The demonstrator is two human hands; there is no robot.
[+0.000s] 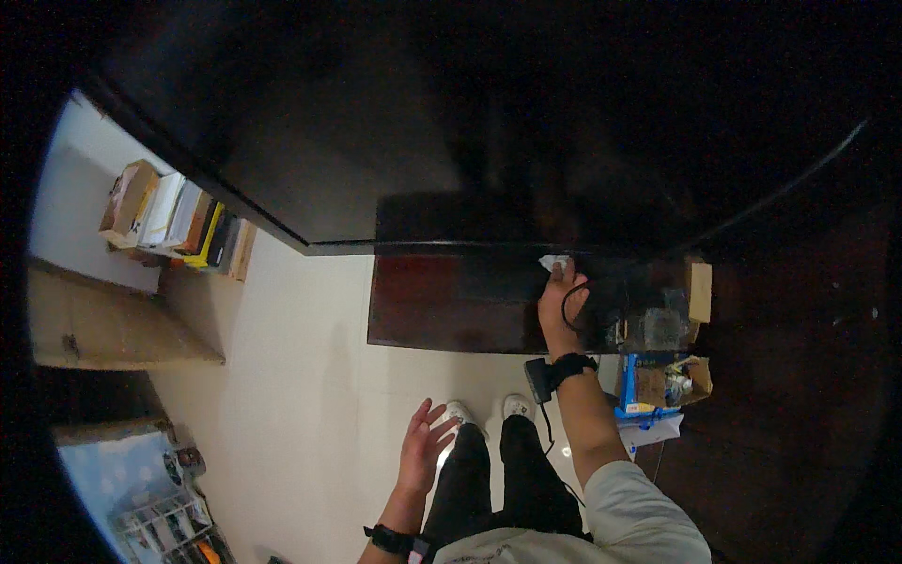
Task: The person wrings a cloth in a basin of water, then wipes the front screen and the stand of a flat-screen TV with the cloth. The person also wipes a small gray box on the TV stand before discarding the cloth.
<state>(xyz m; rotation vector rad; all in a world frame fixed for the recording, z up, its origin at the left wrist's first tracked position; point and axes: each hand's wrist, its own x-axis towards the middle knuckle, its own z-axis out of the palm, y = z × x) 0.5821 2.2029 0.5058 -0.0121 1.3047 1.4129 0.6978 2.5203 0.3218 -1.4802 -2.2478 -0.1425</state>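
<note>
My right hand point(561, 299) reaches forward over a dark reddish glossy cabinet top point(423, 303). Its fingers grip a crumpled white tissue or cloth point(555, 263) close to the lower edge of a large, dark, glossy panel point(338, 176), which looks like a television screen. Whether the cloth touches the panel's edge or only the cabinet, I cannot tell. A thin black cable point(564, 310) curves by the right wrist. My left hand point(423, 448) hangs before my body above the floor, fingers spread, holding nothing.
To the right on the cabinet are a clear container point(664, 328) and a pale box point(700, 292). Below them stands an open cardboard box point(676, 381) with a blue package point(629, 384). Books and folders point(187, 218) are at left; a wire rack point(169, 525) is lower left.
</note>
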